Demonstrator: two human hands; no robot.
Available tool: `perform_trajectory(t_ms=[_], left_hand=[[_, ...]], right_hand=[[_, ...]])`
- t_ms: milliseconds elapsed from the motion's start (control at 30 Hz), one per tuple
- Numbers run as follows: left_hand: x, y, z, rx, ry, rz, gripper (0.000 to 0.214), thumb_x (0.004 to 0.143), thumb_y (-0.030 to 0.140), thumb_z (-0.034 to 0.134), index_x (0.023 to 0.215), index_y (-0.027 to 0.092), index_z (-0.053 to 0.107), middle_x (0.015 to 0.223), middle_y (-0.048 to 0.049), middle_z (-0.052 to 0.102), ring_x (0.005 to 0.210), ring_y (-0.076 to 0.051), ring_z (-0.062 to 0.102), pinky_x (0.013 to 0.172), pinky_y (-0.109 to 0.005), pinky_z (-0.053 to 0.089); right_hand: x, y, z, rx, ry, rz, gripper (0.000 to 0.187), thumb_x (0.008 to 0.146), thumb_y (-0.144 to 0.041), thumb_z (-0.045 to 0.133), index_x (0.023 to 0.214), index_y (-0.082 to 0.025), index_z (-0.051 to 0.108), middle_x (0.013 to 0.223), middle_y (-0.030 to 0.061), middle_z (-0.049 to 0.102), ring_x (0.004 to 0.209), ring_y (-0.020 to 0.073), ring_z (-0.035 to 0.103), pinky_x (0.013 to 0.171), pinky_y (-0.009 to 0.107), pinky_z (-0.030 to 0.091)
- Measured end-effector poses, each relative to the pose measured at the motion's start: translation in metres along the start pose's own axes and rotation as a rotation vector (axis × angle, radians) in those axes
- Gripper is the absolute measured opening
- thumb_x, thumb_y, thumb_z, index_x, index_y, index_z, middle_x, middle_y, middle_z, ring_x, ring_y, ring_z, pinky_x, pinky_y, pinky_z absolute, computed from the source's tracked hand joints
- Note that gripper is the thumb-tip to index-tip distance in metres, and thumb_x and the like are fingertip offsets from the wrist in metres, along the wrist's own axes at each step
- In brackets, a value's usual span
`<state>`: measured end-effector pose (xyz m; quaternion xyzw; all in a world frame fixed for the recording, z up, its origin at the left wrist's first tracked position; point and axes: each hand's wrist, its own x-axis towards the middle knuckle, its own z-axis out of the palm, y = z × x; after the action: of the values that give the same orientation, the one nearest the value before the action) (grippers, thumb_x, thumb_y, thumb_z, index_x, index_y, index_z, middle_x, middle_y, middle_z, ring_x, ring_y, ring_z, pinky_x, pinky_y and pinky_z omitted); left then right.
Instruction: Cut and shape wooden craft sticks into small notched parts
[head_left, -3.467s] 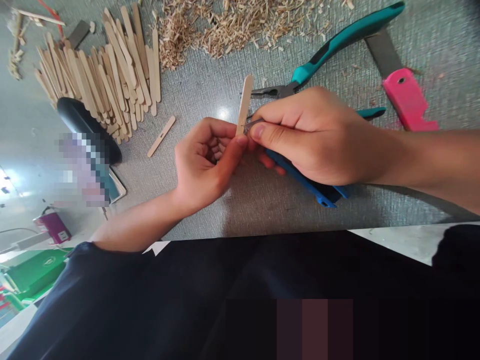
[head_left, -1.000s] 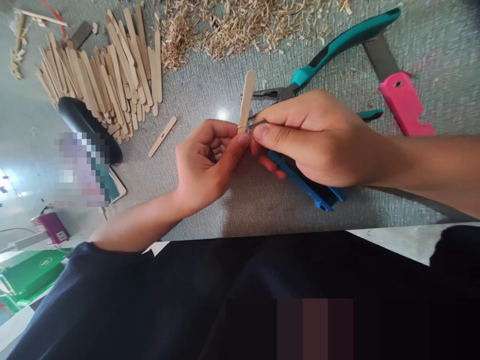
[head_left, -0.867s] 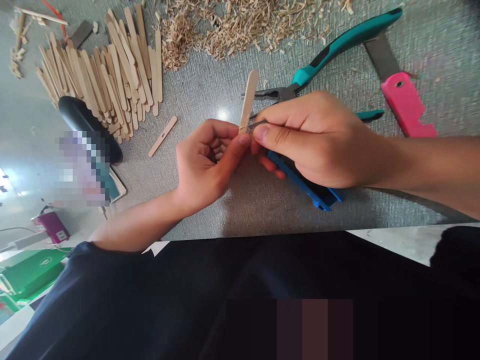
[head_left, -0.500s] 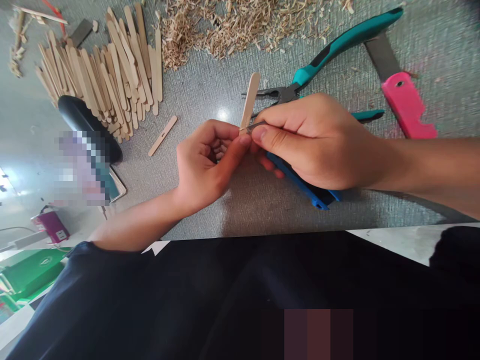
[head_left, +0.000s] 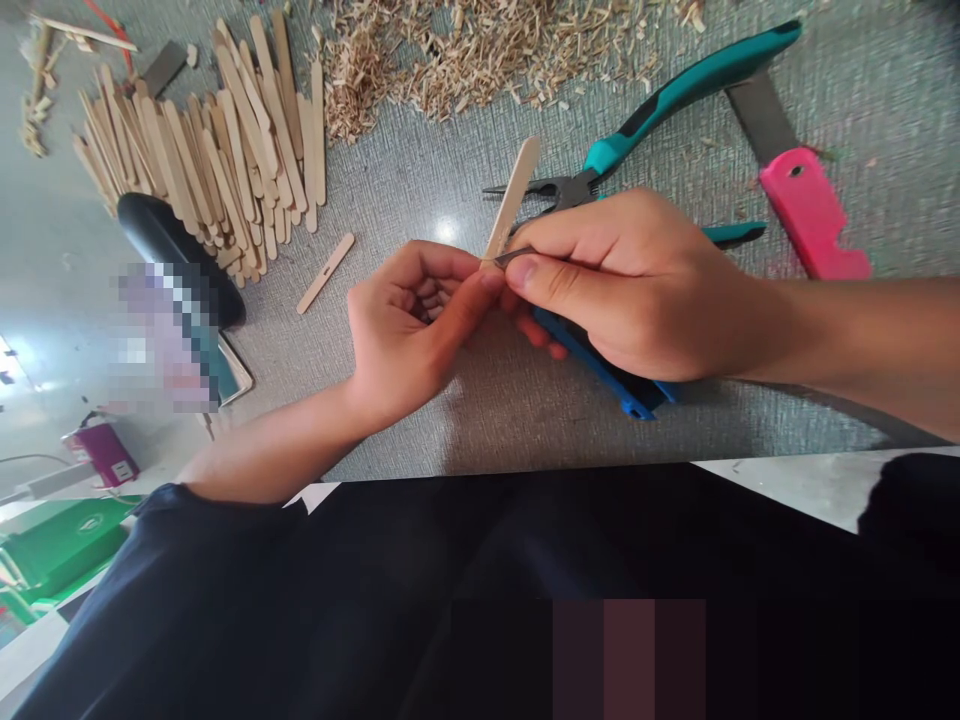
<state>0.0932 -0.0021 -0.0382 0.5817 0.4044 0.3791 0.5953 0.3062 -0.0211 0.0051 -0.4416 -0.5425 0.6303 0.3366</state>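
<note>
Pinching a wooden stick (head_left: 513, 197) in my left fingers (head_left: 465, 308), my right fingers (head_left: 555, 280) clamped on a thin metal tool (head_left: 515, 256) against it.

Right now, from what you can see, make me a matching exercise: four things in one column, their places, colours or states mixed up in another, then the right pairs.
Things:
1. Held stick
2. Pliers
3. Loose stick
4. Wood shavings

Places, colours, states:
A. Strewn along the top of the view
B. Lying alone, with a small dark mark at mid-length
C. Pinched between thumb and finger of the left hand
D. Teal-handled, partly hidden by the right hand

Right pairs: 1-C, 2-D, 3-B, 4-A.
</note>
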Motion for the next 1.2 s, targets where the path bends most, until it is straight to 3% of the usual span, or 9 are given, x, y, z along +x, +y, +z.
perform_trajectory(t_ms=[200, 300, 500, 733, 933, 1200], left_hand=[[0.004, -0.020, 0.000, -0.050, 0.025, 0.096, 0.056, 0.099, 0.066, 0.096, 0.127, 0.030, 0.063, 0.077, 0.0082, 0.078, 0.059, -0.010, 0.072, 0.054, -0.025, 0.053], [0.005, -0.028, -0.001, -0.067, 0.030, 0.149, 0.054, 0.101, 0.066, 0.095, 0.127, 0.031, 0.063, 0.077, 0.0092, 0.077, 0.060, -0.009, 0.073, 0.054, -0.024, 0.053], [0.003, -0.015, -0.003, -0.017, 0.000, 0.084, 0.051, 0.102, 0.065, 0.094, 0.130, 0.029, 0.072, 0.080, 0.0051, 0.082, 0.062, -0.011, 0.074, 0.054, -0.026, 0.055], [0.004, -0.003, 0.003, 0.035, 0.035, 0.263, 0.030, 0.108, 0.055, 0.091, 0.104, 0.027, 0.081, 0.083, 0.0026, 0.086, 0.059, -0.007, 0.070, 0.051, -0.027, 0.051], [0.003, 0.004, 0.008, 0.059, 0.109, 0.268, 0.034, 0.106, 0.050, 0.093, 0.092, 0.023, 0.078, 0.073, 0.0029, 0.079, 0.052, -0.006, 0.061, 0.045, -0.022, 0.040], [0.002, 0.002, 0.006, 0.063, 0.091, 0.158, 0.045, 0.103, 0.063, 0.093, 0.094, 0.025, 0.072, 0.074, 0.0027, 0.077, 0.054, -0.007, 0.061, 0.048, -0.025, 0.044]], right_hand=[[-0.002, 0.001, 0.002, 0.094, 0.058, 0.063, 0.039, 0.116, -0.022, 0.065, 0.078, -0.022, 0.067, 0.065, -0.0016, 0.066, 0.055, 0.0121, 0.062, 0.050, 0.028, 0.046], [-0.001, 0.002, 0.003, 0.095, 0.072, 0.062, 0.040, 0.116, -0.023, 0.068, 0.076, -0.022, 0.066, 0.065, -0.0017, 0.066, 0.055, 0.0118, 0.061, 0.050, 0.027, 0.046], [-0.001, 0.004, 0.003, 0.077, 0.070, 0.049, 0.040, 0.116, -0.028, 0.069, 0.077, -0.023, 0.066, 0.067, -0.0013, 0.066, 0.056, 0.0123, 0.062, 0.051, 0.028, 0.046], [-0.001, 0.004, 0.002, -0.021, 0.070, 0.029, 0.045, 0.118, -0.034, 0.068, 0.075, -0.024, 0.061, 0.066, -0.0010, 0.066, 0.058, 0.0132, 0.062, 0.054, 0.029, 0.046], [0.001, 0.000, 0.004, -0.194, 0.097, 0.043, 0.051, 0.118, -0.019, 0.062, 0.068, -0.025, 0.054, 0.065, 0.0000, 0.066, 0.062, 0.0138, 0.060, 0.061, 0.033, 0.043], [0.001, -0.002, 0.005, -0.255, 0.092, 0.067, 0.052, 0.117, -0.015, 0.063, 0.067, -0.025, 0.052, 0.064, 0.0020, 0.061, 0.067, 0.0165, 0.057, 0.064, 0.036, 0.039]])
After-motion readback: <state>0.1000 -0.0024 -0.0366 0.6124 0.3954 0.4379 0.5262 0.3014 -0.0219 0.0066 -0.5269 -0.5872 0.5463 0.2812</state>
